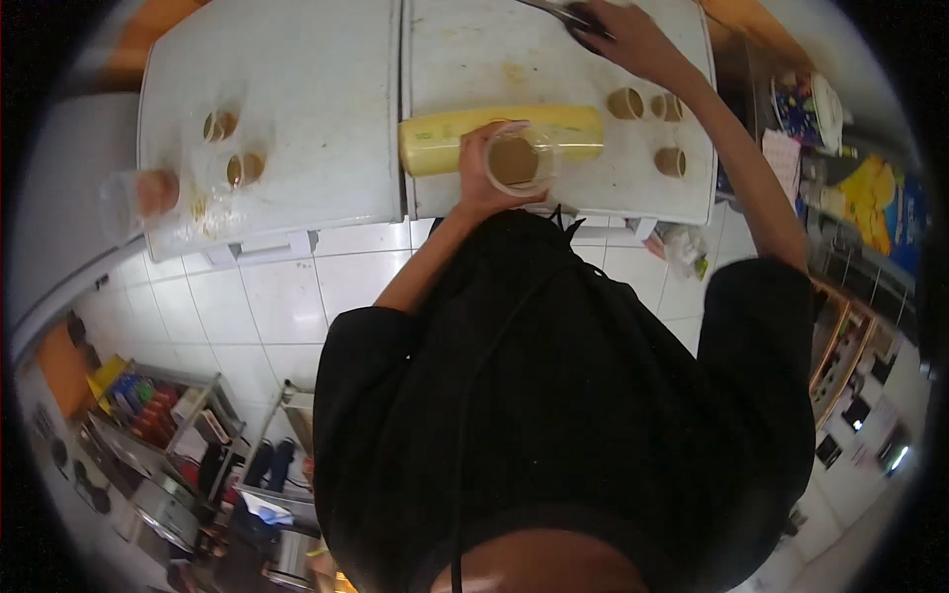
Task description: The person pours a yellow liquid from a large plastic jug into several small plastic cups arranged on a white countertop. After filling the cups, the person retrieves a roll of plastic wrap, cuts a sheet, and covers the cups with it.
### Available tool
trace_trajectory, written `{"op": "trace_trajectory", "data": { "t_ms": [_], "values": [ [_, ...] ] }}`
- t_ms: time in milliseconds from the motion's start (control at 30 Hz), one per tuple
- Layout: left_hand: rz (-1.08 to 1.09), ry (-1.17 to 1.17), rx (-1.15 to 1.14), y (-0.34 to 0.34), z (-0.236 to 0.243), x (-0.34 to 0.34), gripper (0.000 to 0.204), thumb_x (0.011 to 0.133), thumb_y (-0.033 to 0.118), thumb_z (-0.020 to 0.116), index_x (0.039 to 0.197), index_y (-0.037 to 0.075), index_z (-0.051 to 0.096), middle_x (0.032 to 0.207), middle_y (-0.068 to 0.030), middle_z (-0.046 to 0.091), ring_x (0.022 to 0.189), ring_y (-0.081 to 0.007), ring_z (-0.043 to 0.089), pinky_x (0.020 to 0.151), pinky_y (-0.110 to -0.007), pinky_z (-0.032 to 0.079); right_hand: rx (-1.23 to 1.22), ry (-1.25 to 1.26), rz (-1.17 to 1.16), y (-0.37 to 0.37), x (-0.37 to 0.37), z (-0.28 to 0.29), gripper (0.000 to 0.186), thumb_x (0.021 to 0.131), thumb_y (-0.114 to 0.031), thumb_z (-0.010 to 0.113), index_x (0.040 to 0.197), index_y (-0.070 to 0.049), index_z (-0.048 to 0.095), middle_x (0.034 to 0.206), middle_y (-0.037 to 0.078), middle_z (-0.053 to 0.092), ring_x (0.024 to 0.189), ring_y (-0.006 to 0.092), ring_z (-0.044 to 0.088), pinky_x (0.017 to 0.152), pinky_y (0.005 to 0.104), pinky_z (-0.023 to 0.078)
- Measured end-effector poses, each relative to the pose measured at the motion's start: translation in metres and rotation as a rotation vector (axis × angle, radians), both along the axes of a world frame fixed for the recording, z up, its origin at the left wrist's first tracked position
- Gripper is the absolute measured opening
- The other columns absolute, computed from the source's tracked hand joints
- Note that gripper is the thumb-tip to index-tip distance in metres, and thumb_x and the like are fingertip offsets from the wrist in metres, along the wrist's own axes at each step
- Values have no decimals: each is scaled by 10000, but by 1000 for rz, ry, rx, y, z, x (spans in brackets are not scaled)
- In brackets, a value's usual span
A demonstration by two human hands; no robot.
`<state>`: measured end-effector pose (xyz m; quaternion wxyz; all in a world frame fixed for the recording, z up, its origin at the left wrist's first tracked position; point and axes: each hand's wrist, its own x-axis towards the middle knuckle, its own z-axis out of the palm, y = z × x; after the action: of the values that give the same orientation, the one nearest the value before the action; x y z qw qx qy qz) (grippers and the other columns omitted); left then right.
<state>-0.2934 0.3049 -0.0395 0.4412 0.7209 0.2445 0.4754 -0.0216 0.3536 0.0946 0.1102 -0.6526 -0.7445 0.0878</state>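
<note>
My left hand (478,176) is wrapped round a clear plastic cup (491,170) with brown contents, near the front edge of the white table (297,89). Just behind it lies a yellow roll of plastic wrap (427,148), partly covered by my hand and the cup. My right hand (633,42) reaches to the far right side, its fingers closed on a black-handled metal tool (581,24). The top edge of the picture cuts this tool off, so its kind does not show.
Three small brown-filled cups, one a corner cup (670,161), stand to the right. Two more cups (244,170) are at the left, beside a larger clear container (124,203) at the table's left edge. A seam divides the tabletop. Shelving with goods (163,415) stands at lower left.
</note>
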Motion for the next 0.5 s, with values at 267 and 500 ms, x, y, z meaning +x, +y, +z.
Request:
{"op": "trace_trajectory", "data": {
  "t_ms": [267, 500],
  "values": [
    [-79, 129, 94, 6, 14, -3, 879, 489, 220, 898, 1178, -7, 402, 1102, -127, 551, 1032, -218, 555, 897, -338, 449, -157, -348, -201, -194, 25, 31, 693, 606, -470, 774, 1065, -20, 514, 1008, 128, 579, 984, 283, 537, 887, 386, 398],
    [-79, 27, 20, 8, 13, 3, 877, 479, 209, 899, 1167, -2, 399, 1102, -128, 548, 1024, -227, 554, 909, -346, 441, -75, -462, -52, -166, 2, 13, 690, 526, -387, 833, 1050, -60, 524, 973, 68, 591, 1009, 215, 540, 911, 327, 408]
  ]
}}
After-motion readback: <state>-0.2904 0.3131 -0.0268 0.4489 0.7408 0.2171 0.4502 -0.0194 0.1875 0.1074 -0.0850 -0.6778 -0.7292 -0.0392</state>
